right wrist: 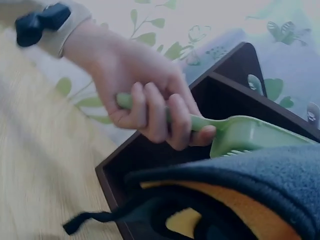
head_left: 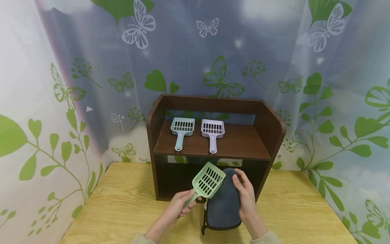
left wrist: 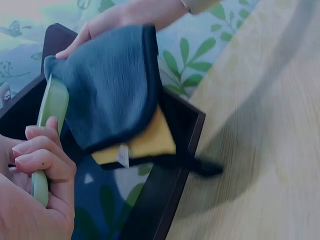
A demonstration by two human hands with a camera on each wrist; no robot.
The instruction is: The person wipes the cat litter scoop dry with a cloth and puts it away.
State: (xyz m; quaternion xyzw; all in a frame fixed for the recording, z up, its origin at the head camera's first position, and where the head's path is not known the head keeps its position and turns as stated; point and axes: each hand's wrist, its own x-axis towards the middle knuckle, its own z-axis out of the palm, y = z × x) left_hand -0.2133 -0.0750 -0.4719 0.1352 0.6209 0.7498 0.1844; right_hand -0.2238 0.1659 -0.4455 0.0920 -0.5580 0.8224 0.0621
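Note:
My left hand grips the handle of a green slotted litter scoop, its head tilted up. The scoop's head overlaps the upper left of a dark blue cloth pouch with black edging. My right hand holds that pouch by its upper right side, thumb on the front and the other fingers hidden behind. In the left wrist view the pouch gapes at its lower end, showing a yellow inside, a small white tag and a black strap. The right wrist view shows the left fingers curled round the handle.
Behind the hands stands a dark brown two-level shelf on a wooden table. On its upper board lie a blue litter scoop and a lilac one. A curtain with leaves and butterflies hangs behind and at both sides.

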